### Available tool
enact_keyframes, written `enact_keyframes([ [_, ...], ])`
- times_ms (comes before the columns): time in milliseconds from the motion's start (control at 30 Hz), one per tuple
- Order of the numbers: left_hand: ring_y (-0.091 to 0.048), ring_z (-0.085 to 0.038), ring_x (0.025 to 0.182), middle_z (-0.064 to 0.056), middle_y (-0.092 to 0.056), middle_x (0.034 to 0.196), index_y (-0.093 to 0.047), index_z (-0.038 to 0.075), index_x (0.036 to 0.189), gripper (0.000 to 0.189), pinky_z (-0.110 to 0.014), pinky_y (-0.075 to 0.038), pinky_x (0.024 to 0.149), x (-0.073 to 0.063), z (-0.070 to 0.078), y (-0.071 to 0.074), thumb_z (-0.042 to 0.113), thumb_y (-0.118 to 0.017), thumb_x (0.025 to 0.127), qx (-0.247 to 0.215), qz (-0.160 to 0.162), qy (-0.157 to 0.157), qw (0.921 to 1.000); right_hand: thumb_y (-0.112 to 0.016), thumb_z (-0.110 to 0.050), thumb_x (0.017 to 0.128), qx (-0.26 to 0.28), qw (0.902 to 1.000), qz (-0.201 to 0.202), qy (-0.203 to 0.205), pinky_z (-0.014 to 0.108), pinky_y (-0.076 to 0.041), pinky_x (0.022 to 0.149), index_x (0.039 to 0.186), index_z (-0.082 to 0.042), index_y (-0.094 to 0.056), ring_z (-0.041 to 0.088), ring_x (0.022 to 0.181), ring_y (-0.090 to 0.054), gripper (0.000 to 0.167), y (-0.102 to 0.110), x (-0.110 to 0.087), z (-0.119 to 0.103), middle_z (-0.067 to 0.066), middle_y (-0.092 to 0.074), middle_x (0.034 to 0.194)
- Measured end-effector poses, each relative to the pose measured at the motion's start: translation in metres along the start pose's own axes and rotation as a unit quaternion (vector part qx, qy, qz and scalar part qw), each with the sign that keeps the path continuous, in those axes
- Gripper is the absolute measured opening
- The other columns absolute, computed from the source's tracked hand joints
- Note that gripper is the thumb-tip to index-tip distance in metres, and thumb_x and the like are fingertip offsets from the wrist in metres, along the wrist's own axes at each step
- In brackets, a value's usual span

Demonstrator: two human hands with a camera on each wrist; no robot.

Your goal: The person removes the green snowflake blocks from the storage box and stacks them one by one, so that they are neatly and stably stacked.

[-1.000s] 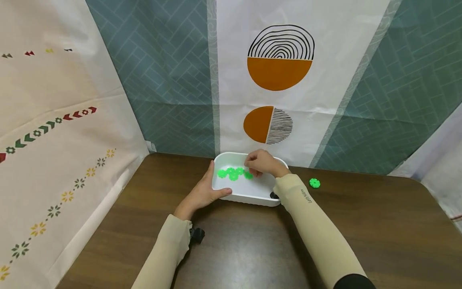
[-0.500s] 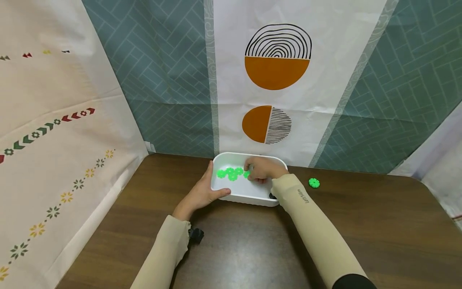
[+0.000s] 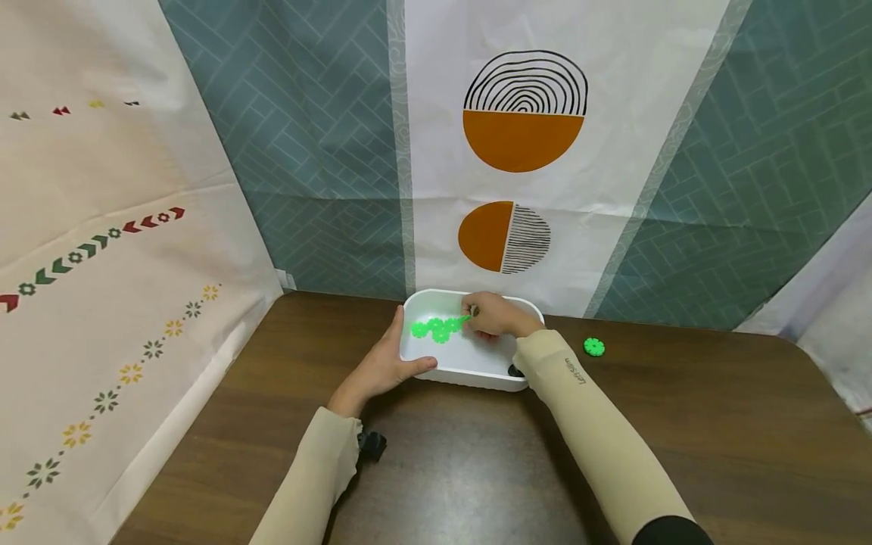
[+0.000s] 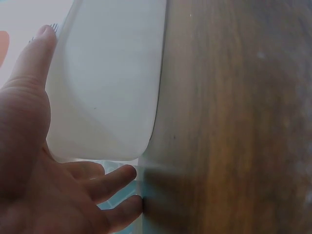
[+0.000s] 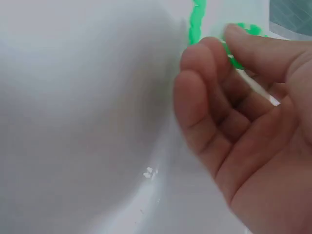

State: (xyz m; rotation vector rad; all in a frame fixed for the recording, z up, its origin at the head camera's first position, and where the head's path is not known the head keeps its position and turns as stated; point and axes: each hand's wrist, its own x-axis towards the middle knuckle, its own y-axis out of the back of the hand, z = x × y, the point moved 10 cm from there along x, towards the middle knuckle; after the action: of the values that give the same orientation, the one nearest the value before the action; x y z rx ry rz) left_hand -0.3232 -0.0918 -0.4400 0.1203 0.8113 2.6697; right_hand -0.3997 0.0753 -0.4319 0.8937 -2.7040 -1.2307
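Observation:
Inside a white plastic tray [image 3: 477, 376] lie several bright green notched plastic discs [image 3: 440, 334], bunched toward its left half. My right hand [image 3: 496, 314] reaches in and pinches one green notched disc [image 3: 466, 319] between thumb and fingertips; it is tilted on edge beside the others. In the right wrist view, that disc [image 5: 235, 62] shows partly behind the fingers. My left hand [image 3: 383, 361] holds the tray's left end, its thumb over the front rim and its fingers along the side. The left wrist view shows the tray's outer wall [image 4: 112, 87] beside this hand.
Another green notched disc [image 3: 594, 347] lies on the brown wooden table [image 3: 463, 469], right of the tray. A patterned curtain [image 3: 327, 151] hangs close behind the tray, and a white cloth [image 3: 136, 318] borders the table's left side.
My right fingers have come down onto the rightmost disc in the tray and now pinch it, tipping it up from flat. The left hand and the tray stay in place.

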Motion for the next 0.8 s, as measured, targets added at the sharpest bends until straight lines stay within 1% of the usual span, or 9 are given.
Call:
enact_keyframes([
  [100, -0.037, -0.031, 0.136, -0.011, -0.006, 0.168, 0.012, 0.014, 0.162, 0.126, -0.049, -0.030, 0.112, 0.000, -0.002, -0.001, 0.047, -0.082, 0.084, -0.002, -0.003, 0.003, 1.0000, -0.068, -0.005, 0.094, 0.028, 0.9994, 0.019, 0.009, 0.034, -0.050, 0.052, 0.090, -0.006, -0.056, 0.026, 0.056, -0.061, 0.013, 0.007, -0.002, -0.005, 0.015, -0.064, 0.072],
  [200, -0.038, -0.031, 0.135, -0.011, -0.007, 0.167, 0.011, 0.013, 0.162, 0.126, -0.049, -0.030, 0.112, 0.000, -0.003, 0.000, 0.046, -0.082, 0.084, -0.004, 0.000, 0.006, 1.0000, -0.065, -0.005, 0.096, 0.052, 0.9982, 0.027, 0.008, 0.037, -0.054, 0.056, 0.092, -0.006, -0.057, 0.031, 0.061, -0.065, 0.009, 0.016, -0.006, -0.010, 0.018, -0.068, 0.081],
  [333, -0.042, -0.032, 0.130, -0.012, -0.012, 0.166, 0.008, 0.011, 0.162, 0.125, -0.049, -0.032, 0.110, 0.000, -0.002, 0.001, 0.043, -0.083, 0.083, -0.009, 0.009, 0.006, 0.9999, -0.063, -0.006, 0.097, 0.093, 0.9948, 0.037, 0.019, 0.037, -0.056, 0.060, 0.094, -0.003, -0.059, 0.034, 0.066, -0.067, 0.006, 0.031, -0.013, -0.021, 0.021, -0.069, 0.086],
  [467, -0.043, -0.033, 0.128, -0.014, -0.014, 0.166, 0.008, 0.010, 0.162, 0.125, -0.050, -0.033, 0.109, 0.001, -0.002, 0.002, 0.042, -0.083, 0.083, -0.008, 0.011, 0.007, 0.9999, -0.061, -0.007, 0.099, 0.118, 0.9910, 0.051, 0.037, 0.037, -0.057, 0.062, 0.095, -0.002, -0.061, 0.036, 0.069, -0.067, 0.006, 0.046, -0.022, -0.031, 0.023, -0.068, 0.088],
  [567, -0.043, -0.033, 0.128, -0.013, -0.015, 0.165, 0.008, 0.013, 0.162, 0.125, -0.050, -0.033, 0.109, 0.001, -0.003, 0.002, 0.043, -0.083, 0.083, -0.009, 0.011, 0.008, 0.9999, -0.060, -0.009, 0.099, 0.130, 0.9886, 0.058, 0.049, 0.037, -0.057, 0.064, 0.096, -0.001, -0.060, 0.037, 0.070, -0.066, 0.008, 0.055, -0.031, -0.039, 0.022, -0.067, 0.089],
  [667, -0.043, -0.032, 0.128, -0.012, -0.016, 0.165, 0.009, 0.015, 0.163, 0.126, -0.050, -0.033, 0.109, 0.000, -0.002, 0.002, 0.044, -0.084, 0.082, -0.010, 0.012, 0.009, 0.9998, -0.060, -0.009, 0.098, 0.143, 0.9854, 0.070, 0.060, 0.036, -0.056, 0.065, 0.095, -0.002, -0.058, 0.038, 0.072, -0.065, 0.008, 0.063, -0.044, -0.044, 0.020, -0.067, 0.089],
  [733, -0.042, -0.032, 0.128, -0.011, -0.016, 0.165, 0.009, 0.017, 0.163, 0.127, -0.049, -0.033, 0.109, 0.001, -0.003, 0.001, 0.045, -0.084, 0.082, -0.009, 0.010, 0.010, 0.9998, -0.060, -0.008, 0.097, 0.158, 0.9815, 0.081, 0.072, 0.036, -0.056, 0.065, 0.094, -0.001, -0.057, 0.038, 0.072, -0.065, 0.008, 0.069, -0.054, -0.046, 0.019, -0.068, 0.088],
  [800, -0.041, -0.032, 0.130, -0.011, -0.013, 0.166, 0.010, 0.016, 0.162, 0.127, -0.050, -0.032, 0.110, 0.001, -0.002, 0.001, 0.046, -0.084, 0.082, -0.006, 0.010, 0.006, 0.9999, -0.060, -0.007, 0.097, 0.176, 0.9766, 0.089, 0.087, 0.035, -0.056, 0.064, 0.092, 0.001, -0.057, 0.038, 0.071, -0.065, 0.009, 0.073, -0.065, -0.046, 0.018, -0.068, 0.086],
])
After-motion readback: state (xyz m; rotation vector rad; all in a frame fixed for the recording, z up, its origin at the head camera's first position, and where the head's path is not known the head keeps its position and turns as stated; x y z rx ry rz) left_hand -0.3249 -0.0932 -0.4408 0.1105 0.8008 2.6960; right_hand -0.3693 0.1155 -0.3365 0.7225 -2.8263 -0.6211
